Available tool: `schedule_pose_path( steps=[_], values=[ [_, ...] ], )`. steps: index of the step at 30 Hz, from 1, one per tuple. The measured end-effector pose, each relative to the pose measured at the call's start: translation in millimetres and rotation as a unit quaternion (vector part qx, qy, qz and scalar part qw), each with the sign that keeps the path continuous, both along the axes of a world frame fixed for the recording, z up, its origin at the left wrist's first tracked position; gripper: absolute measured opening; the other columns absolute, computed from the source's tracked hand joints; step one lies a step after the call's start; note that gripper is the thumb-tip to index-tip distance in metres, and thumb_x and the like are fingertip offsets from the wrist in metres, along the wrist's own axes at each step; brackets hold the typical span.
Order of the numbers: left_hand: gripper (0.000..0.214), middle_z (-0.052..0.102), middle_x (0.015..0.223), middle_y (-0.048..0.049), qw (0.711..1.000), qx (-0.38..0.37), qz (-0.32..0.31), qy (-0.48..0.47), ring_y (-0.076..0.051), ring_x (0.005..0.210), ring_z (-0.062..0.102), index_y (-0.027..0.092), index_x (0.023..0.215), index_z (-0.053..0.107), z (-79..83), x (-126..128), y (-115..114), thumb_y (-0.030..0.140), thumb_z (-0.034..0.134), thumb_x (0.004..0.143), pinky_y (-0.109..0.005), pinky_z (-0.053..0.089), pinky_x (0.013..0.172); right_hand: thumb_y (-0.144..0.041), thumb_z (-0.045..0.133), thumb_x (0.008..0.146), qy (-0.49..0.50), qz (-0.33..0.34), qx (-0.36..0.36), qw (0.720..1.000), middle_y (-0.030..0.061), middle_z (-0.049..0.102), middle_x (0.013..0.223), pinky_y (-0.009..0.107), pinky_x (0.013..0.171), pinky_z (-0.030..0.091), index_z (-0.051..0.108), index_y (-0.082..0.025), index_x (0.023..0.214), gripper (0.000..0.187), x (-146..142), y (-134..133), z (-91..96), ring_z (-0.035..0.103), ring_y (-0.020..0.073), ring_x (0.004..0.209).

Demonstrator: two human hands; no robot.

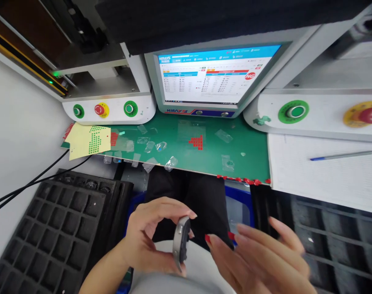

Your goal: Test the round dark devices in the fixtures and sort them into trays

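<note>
My left hand (149, 237) is closed around a small round grey part (181, 243) with a dark face, held on edge between thumb and fingers. My right hand (262, 257) hovers just to the right of the part, fingers stretched out and slightly blurred. A tiny red sticker (208, 237) clings to a fingertip of my right hand, and another red bit (231, 235) shows beside it. Both hands are low in the view, in front of the green mat (250, 151).
A monitor (213, 75) shows a test screen with a red NG mark. Red stickers (196, 141) and clear film scraps lie on the mat. A yellow sticker sheet (88, 141) sits left. Black compartment trays (51, 228) lie left and right. A pen (342, 155) rests on white paper. Button panels flank the monitor.
</note>
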State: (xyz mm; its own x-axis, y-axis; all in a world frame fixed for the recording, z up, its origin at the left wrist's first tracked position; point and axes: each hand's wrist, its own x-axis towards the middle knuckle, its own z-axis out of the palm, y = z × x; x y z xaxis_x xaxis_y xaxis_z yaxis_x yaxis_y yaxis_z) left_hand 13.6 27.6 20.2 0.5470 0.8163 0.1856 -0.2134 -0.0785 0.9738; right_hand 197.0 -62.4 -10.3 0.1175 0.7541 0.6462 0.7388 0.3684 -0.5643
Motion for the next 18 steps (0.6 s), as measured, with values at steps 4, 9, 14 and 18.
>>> schedule_pose_path(
  steps=[4,9,14,18],
  values=[
    [0.059,0.072,0.106,-0.0115,0.999,-0.004,0.039,0.004,-0.018,0.07,0.072,0.023,0.123,0.07,-1.8,-3.3,4.5,0.036,0.088,0.069,-0.024,0.062,0.06,-0.014,0.076,0.076,0.314,-0.091,-0.052,0.943,-0.0009,0.068,0.067,0.029,0.062,0.056,0.072,-0.022,0.071,0.011,0.6,31.6,-25.6,0.066,0.0148,0.062],
    [0.051,0.071,0.106,-0.0109,0.998,-0.011,0.057,0.019,-0.017,0.072,0.071,0.02,0.121,0.07,-9.8,-7.3,8.2,0.032,0.085,0.073,-0.025,0.062,0.064,-0.033,0.077,0.074,0.493,-0.232,-0.139,0.827,-0.0025,0.057,0.045,0.022,0.04,0.043,0.068,-0.015,0.068,0.021,20.1,45.1,-80.7,0.051,0.0106,0.038],
    [0.052,0.071,0.109,-0.0101,0.998,-0.02,0.053,0.033,-0.017,0.074,0.071,0.022,0.123,0.069,-18.9,-7.7,9.5,0.03,0.084,0.074,-0.024,0.061,0.065,-0.047,0.083,0.059,0.578,-0.288,-0.156,0.747,-0.0048,0.052,0.046,0.021,0.038,0.041,0.064,-0.015,0.065,0.037,38.4,55.3,-101.0,0.048,0.009,0.039],
    [0.052,0.071,0.11,-0.0099,0.997,-0.032,0.062,0.036,-0.018,0.074,0.071,0.023,0.123,0.069,-18.8,-6.2,12.2,0.026,0.084,0.074,-0.024,0.061,0.065,-0.051,0.085,0.051,0.614,-0.3,-0.172,0.709,-0.0062,0.049,0.048,0.019,0.037,0.038,0.059,-0.016,0.059,0.044,42.8,65.0,-100.9,0.046,0.0071,0.04]
  ],
)
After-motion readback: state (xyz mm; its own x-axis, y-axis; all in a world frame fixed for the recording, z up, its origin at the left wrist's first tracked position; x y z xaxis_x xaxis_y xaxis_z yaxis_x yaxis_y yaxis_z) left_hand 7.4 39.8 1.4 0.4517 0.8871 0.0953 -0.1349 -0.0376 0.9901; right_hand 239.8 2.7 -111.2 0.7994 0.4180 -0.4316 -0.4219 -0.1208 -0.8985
